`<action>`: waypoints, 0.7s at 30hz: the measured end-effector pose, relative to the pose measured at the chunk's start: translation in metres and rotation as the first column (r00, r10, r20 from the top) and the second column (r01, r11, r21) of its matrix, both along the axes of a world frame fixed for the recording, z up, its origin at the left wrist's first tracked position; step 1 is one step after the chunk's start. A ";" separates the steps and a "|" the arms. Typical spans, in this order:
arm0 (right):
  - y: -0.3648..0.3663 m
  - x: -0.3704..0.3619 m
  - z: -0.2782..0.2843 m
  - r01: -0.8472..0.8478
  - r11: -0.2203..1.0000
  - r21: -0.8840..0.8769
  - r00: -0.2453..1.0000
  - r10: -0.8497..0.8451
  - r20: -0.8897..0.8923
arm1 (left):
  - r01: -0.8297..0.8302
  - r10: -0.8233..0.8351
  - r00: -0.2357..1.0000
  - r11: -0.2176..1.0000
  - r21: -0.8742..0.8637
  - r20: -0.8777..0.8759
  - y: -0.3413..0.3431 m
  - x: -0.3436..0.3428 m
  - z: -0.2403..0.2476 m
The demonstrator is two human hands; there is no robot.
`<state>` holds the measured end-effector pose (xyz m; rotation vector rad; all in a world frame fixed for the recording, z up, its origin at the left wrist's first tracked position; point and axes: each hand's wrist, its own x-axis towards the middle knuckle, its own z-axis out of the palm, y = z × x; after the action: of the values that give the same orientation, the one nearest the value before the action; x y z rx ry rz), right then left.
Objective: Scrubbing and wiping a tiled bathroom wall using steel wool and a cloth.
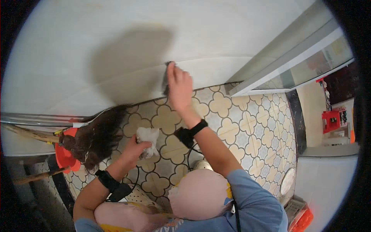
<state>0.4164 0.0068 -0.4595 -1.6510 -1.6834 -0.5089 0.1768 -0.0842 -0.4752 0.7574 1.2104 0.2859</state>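
Observation:
My left hand is closed around a crumpled white cloth or wad of tissue, held low over the patterned floor. My right hand reaches forward to the white wall, its fingers bent together near a faint seam line. Along those fingertips runs a narrow dark patch; whether it is a small dark thing in the grip or partly shadow is hard to make out. A dark bristled broom head lies left of my left hand. Both wrists wear black bands with cables.
A red dustpan sits under the broom, whose wooden handle points left. A framed glass door stands at the right of the wall. At the lower right are a white round object and a red bag.

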 end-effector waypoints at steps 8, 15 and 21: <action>-0.001 0.021 -0.009 0.114 0.990 0.080 0.992 -0.108 -0.070 | -0.114 0.112 0.993 0.991 -0.067 -0.026 -0.001 -0.015 -0.005; -0.013 0.061 -0.048 0.193 0.981 -0.010 0.850 -0.172 -0.497 | -0.085 0.083 0.996 0.995 -0.045 -0.039 -0.001 -0.009 0.003; -0.005 0.088 -0.060 0.403 0.908 0.110 0.853 -0.330 -0.404 | -0.060 0.058 0.998 0.995 -0.074 -0.028 0.000 -0.001 -0.008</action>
<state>0.5048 0.0019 -0.5196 -1.7997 -1.0076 -0.4778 0.1757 -0.0840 -0.4833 0.6625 1.2624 0.2787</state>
